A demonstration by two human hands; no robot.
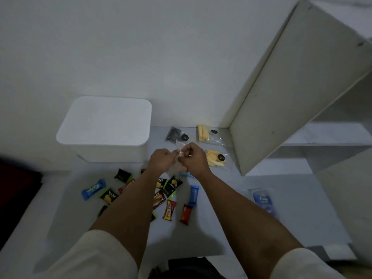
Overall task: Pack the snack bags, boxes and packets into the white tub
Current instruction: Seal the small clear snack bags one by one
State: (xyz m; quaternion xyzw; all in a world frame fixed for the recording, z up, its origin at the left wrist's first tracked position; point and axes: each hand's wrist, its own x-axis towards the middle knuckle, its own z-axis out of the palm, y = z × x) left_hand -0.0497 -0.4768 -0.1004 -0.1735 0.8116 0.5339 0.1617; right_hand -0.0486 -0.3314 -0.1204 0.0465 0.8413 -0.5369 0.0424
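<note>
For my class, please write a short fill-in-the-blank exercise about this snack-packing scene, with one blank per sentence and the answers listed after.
1. The white plastic tub has its lid ____.
2. The left hand and right hand together pinch a small clear plastic ____.
3. Two clear bags of pale yellow stick snacks lie to the ____ of the tub.
4. The blue twist-wrapped "Kalpa" packet lies on the ____ of the left forearm.

Answers: on; bag; right; left

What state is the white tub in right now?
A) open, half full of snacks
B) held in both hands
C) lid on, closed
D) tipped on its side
C: the white tub stands upright with its lid on, while both hands, left hand and right hand, pinch a clear snack bag beside it.
</note>
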